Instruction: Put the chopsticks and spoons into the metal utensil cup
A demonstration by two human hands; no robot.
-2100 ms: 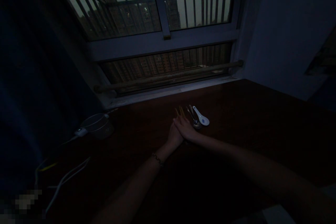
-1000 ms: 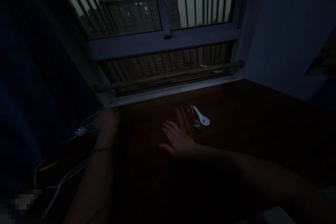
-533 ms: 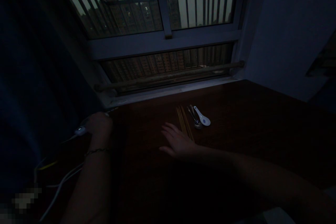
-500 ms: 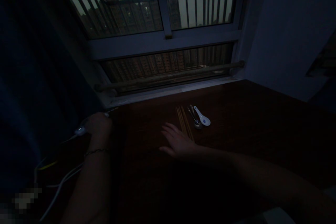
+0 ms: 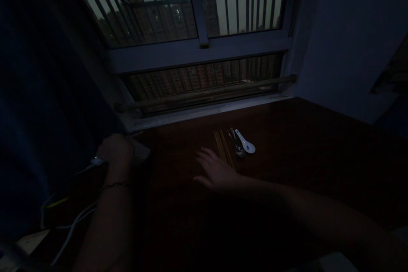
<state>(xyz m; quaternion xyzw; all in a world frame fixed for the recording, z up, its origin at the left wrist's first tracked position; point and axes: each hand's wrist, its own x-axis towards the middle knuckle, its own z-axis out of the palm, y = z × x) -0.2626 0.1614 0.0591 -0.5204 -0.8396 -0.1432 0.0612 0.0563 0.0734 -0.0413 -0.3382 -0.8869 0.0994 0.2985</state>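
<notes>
The scene is very dark. My right hand (image 5: 215, 171) lies on the brown table with its fingers stretched out and apart, holding nothing. It rests at the near end of several wooden chopsticks (image 5: 225, 148), covering part of them. Just right of these are metal cutlery (image 5: 236, 143), including a spoon, and a white ceramic spoon (image 5: 245, 142) with a blue mark. At the left, my left hand (image 5: 115, 149) is closed, its fingers mostly hidden. Beside it are a dim greyish object (image 5: 140, 151) and a small white piece (image 5: 97, 160) with a cable.
A barred window (image 5: 197, 46) with a horizontal rail (image 5: 207, 93) stands behind the table (image 5: 287, 144). Dark blue curtain (image 5: 47, 93) hangs at the left. White cables (image 5: 75, 223) and a yellow strip (image 5: 57, 202) lie at lower left, near a pale flat item (image 5: 32, 242).
My left hand has risen slightly and moved a little left, its fingers more curled. The greyish object beside it now shows. My right hand and the utensils stay put.
</notes>
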